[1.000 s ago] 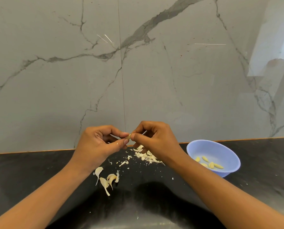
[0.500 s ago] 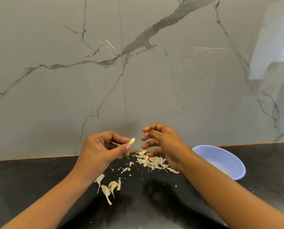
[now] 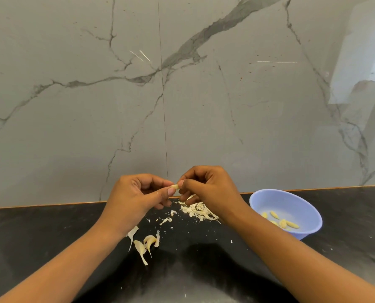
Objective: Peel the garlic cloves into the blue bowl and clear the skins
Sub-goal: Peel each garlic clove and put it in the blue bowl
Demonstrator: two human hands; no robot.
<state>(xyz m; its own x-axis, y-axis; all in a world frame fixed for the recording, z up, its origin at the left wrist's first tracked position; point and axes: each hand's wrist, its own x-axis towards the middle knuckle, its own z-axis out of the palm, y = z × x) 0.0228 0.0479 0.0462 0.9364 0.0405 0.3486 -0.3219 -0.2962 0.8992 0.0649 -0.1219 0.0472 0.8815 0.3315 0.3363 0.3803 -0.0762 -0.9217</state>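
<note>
above the back of the bench (image 3: pixel 51 237), a small pale garlic clove (image 3: pixel 175 186) is pinched at one end between thumb and forefinger of the left hand (image 3: pixel 136 197) and at the other by the curled fingertips of the right hand (image 3: pixel 206 189), so both hands are grasping it. just below the right hand a heap of shredded skins (image 3: pixel 198 212) lies on the dark bench with loose flakes around it, and a few unpeeled cloves (image 3: pixel 148 242) lie nearer, beside the left wrist. to the right, apart from the heap, the blue bowl (image 3: pixel 291 202) holds several peeled cloves (image 3: pixel 282 223), and a grey veined marble wall (image 3: pixel 204 106) rises behind.
</note>
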